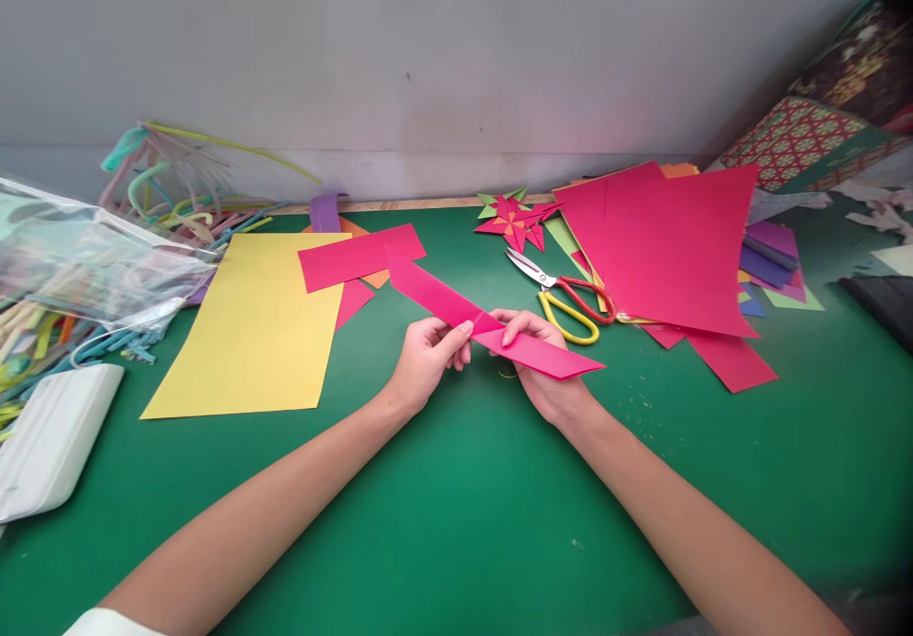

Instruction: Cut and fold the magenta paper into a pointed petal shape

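Observation:
A long folded strip of pink-red paper (434, 298) with slanted ends stretches between my two hands, above the green table (456, 503). Near its middle, my left hand (430, 356) pinches it between thumb and fingers. My right hand (538, 360) grips the strip just right of a crease, with part of the palm behind the paper. Beyond my right hand lie scissors (563, 296) with one red and one yellow handle. Folded paper stars (514, 221) in red, orange and green rest at the back.
On the left are a yellow sheet (257, 332), a red paper strip (360, 256), a white device (61, 436), a clear plastic bag (92, 246) and many pipe cleaners (161, 180). Large red sheets (663, 246) and coloured scraps (774, 256) lie on the right. A wall (428, 66) stands behind.

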Demonstrator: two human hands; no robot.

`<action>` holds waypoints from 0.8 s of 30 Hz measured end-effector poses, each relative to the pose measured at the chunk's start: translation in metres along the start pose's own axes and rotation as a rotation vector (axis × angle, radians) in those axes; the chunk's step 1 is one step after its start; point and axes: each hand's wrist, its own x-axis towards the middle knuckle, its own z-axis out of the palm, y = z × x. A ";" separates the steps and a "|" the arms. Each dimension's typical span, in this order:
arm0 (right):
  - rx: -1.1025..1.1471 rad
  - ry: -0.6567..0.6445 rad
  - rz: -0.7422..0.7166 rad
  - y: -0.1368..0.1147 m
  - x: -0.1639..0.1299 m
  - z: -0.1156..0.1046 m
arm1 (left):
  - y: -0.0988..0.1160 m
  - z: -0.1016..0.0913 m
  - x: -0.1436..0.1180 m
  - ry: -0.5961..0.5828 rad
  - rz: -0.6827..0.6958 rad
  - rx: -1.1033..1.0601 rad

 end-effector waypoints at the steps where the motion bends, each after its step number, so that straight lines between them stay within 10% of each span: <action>1: -0.007 0.004 0.008 0.000 0.000 0.000 | 0.000 0.000 0.000 0.001 0.000 -0.005; 24: -0.033 -0.004 -0.018 0.001 0.002 0.002 | -0.001 -0.001 0.000 0.017 0.009 0.026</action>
